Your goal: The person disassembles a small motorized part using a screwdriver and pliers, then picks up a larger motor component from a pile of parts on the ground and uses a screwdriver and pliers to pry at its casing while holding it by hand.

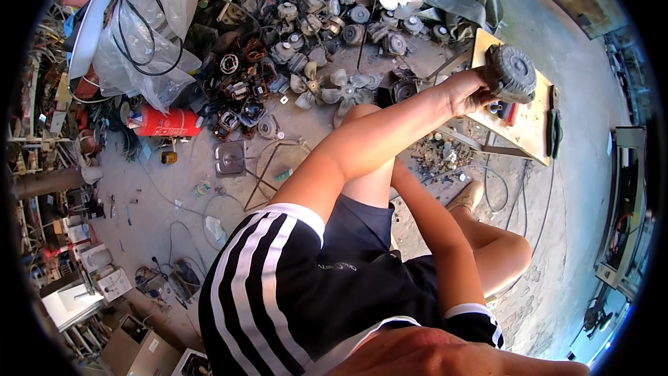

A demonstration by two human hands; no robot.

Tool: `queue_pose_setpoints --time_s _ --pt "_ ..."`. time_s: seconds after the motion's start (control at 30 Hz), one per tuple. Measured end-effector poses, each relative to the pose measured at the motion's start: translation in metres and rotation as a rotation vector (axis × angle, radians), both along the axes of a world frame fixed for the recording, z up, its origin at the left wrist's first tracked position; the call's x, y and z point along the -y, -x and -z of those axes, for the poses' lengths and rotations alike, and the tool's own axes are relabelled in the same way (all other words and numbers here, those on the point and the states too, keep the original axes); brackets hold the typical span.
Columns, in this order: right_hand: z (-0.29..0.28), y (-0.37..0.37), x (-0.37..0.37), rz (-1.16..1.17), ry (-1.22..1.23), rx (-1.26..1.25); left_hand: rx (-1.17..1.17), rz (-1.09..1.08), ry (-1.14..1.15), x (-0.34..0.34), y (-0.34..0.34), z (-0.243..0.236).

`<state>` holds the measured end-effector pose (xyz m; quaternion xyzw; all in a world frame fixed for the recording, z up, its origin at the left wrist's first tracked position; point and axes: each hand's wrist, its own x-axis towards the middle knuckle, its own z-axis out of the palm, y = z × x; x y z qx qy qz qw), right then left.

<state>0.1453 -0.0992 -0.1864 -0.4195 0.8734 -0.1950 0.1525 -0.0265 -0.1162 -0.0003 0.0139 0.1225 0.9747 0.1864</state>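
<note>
My left hand (470, 92) is stretched out to the right and closed around a round, dark, grimy electric motor (513, 71). It holds the motor above a small wooden work table (532, 136). On the tabletop by my fingers lies a red and blue object (511, 114), partly hidden by the hand and motor. A long dark object (554, 124) sits along the table's right edge. My right forearm (426, 209) runs up between my legs and passes behind the left forearm, so the right hand is hidden.
Many used motors (355, 33) and fan blades (348, 87) are heaped on the floor ahead. A red cylinder (167, 122) lies at left near a square metal lid (230, 159). Scrap bits (442, 153) and cables (504, 195) lie below the table. Cluttered shelves (42, 181) stand far left.
</note>
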Motion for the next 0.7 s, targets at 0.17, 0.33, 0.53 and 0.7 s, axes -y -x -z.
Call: queue_pose_setpoints --time_s 0.17,0.33,0.53,0.7 --pt "-0.006 -0.019 0.107 0.868 0.250 -0.155 0.075 -0.043 -0.088 0.016 0.020 0.003" --pt "-0.091 -0.019 0.135 1.209 -0.140 -0.156 0.144 -0.160 -0.057 0.030 0.023 0.000" --pt "-0.116 -0.016 0.134 1.265 -0.188 0.074 0.170 -0.143 -0.064 0.030 0.032 0.000" --pt "-0.054 -0.022 0.116 1.026 -0.135 0.099 0.164 -0.159 -0.019 0.034 0.034 0.004"
